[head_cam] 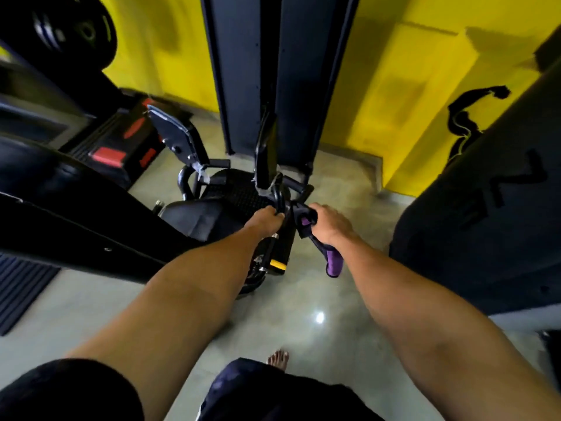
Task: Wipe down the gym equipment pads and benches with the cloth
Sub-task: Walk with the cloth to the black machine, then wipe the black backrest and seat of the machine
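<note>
Dark shorts [258,390] at the bottom edge, one bare foot [277,358] planted on the glossy grey floor [288,299]. Both forearms stretch forward to a black machine column [279,71] standing against a yellow wall [394,86]. Left hand [267,218] has its fingers curled round a black loop handle [278,198] at the column's foot. Right hand [329,223] is just beside it, fingers closed on the purple cloth [334,264] and bunched against a black strap grip [303,212]. The cloth's tail hangs below the wrist, off the floor. Black seat pad [197,217] lies left of the hands, apart from the cloth. Weight plate [76,28] blurred at top left.
</note>
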`<action>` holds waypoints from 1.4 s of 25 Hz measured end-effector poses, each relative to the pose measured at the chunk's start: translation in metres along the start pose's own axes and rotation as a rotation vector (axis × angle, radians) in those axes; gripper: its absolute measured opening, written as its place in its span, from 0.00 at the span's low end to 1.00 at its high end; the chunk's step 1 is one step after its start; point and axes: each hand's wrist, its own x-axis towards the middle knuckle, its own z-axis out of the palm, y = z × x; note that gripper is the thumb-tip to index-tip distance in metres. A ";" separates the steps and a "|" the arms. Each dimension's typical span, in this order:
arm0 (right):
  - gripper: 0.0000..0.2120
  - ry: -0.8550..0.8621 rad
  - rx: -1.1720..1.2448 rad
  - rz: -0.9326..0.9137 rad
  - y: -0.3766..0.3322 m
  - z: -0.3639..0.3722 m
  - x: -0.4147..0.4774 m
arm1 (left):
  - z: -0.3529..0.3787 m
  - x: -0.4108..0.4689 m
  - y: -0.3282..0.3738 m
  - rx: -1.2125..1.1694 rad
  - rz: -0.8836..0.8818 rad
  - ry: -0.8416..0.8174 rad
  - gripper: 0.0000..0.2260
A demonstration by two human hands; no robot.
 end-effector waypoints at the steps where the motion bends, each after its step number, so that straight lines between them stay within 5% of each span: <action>1: 0.27 -0.013 -0.006 -0.030 -0.003 -0.002 0.012 | -0.002 0.005 0.001 -0.010 -0.027 0.026 0.21; 15: 0.30 -0.260 -0.090 -0.466 0.032 -0.042 0.202 | -0.003 0.110 0.059 -0.229 -0.348 0.362 0.13; 25: 0.29 -0.249 0.076 -0.503 0.000 -0.051 0.312 | -0.055 0.190 0.054 -0.276 -0.478 0.396 0.18; 32: 0.28 -0.032 0.312 -0.423 -0.034 -0.054 0.373 | -0.088 0.251 0.077 -0.427 -0.467 0.513 0.20; 35: 0.35 -0.189 0.323 -0.464 -0.043 -0.037 0.385 | -0.088 0.262 0.082 -0.499 -0.507 0.630 0.17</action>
